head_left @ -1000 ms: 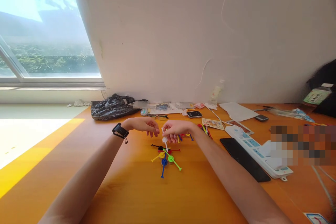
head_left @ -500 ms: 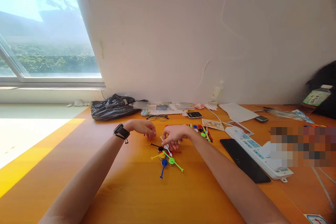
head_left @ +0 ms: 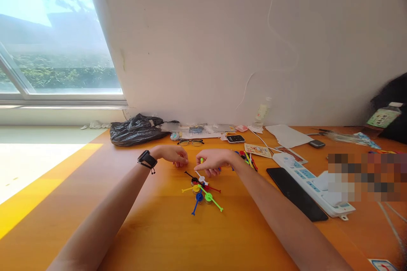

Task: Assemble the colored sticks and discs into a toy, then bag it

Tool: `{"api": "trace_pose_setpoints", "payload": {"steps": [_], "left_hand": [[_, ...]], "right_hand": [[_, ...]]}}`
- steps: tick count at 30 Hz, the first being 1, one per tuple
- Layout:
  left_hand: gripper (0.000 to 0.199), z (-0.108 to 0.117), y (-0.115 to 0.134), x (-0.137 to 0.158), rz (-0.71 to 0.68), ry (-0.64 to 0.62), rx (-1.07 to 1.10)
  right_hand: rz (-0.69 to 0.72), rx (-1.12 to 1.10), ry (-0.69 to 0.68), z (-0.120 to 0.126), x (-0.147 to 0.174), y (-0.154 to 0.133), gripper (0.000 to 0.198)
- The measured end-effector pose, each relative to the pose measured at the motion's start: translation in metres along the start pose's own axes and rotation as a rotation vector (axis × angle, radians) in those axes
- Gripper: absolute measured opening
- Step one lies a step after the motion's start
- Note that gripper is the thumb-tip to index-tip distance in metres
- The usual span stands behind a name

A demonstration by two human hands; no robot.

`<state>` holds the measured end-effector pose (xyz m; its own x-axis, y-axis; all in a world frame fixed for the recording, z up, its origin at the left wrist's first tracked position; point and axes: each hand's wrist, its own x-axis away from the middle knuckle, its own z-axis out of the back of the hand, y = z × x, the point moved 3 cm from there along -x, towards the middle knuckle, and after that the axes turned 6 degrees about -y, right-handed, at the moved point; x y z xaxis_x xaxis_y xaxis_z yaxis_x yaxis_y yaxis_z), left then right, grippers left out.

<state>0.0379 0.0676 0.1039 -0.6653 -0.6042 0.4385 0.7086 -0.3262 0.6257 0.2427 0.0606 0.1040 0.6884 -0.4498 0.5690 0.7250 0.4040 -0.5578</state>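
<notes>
A cluster of plastic arrow spinners lies on the wooden table, their inner ends meeting in a rough ring. It includes a black point(head_left: 190, 177), a white point(head_left: 201, 179), a red point(head_left: 215, 189), a green point(head_left: 209, 197), a blue point(head_left: 199, 198) and a yellow spinner point(head_left: 188, 189). My right hand point(head_left: 213, 161) hangs just behind the ring, thumb apart from the bent fingers, its tip close to the white spinner's end; contact is unclear. To the left, my left hand point(head_left: 174, 155) rests on the table with fingers curled together and nothing showing in them.
More coloured pieces point(head_left: 249, 159) lie beyond my right wrist, partly hidden. Eyeglasses point(head_left: 190, 142), a black plastic bag point(head_left: 136, 129) and a small dark device point(head_left: 235, 139) sit farther back. On the right are a black phone point(head_left: 295, 192) and a white power strip point(head_left: 314, 186).
The white spinner has come down from a tilt to lie on the ring, and my right hand has drawn slightly back from it. My left hand stays in place.
</notes>
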Motion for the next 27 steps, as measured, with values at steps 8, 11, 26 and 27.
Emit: {"api": "trace_pose_setpoints", "payload": {"steps": [8, 11, 26, 27], "left_hand": [[0.036, 0.006, -0.017, -0.007, -0.002, 0.150, -0.053], [0.029, 0.023, -0.029, -0.006, 0.022, 0.470, -0.148], [0.026, 0.051, -0.073, 0.029, 0.068, 1.258, -0.527], [0.027, 0.055, -0.067, 0.035, 0.065, 1.297, -0.508]], "right_hand": [[0.125, -0.148, 0.396, 0.033, 0.003, 0.037, 0.026], [0.123, -0.169, 0.453, 0.039, 0.004, 0.052, 0.026], [0.227, -0.187, 0.686, 0.055, 0.019, 0.056, 0.025], [0.252, -0.189, 0.700, 0.056, 0.021, 0.053, 0.026]]}}
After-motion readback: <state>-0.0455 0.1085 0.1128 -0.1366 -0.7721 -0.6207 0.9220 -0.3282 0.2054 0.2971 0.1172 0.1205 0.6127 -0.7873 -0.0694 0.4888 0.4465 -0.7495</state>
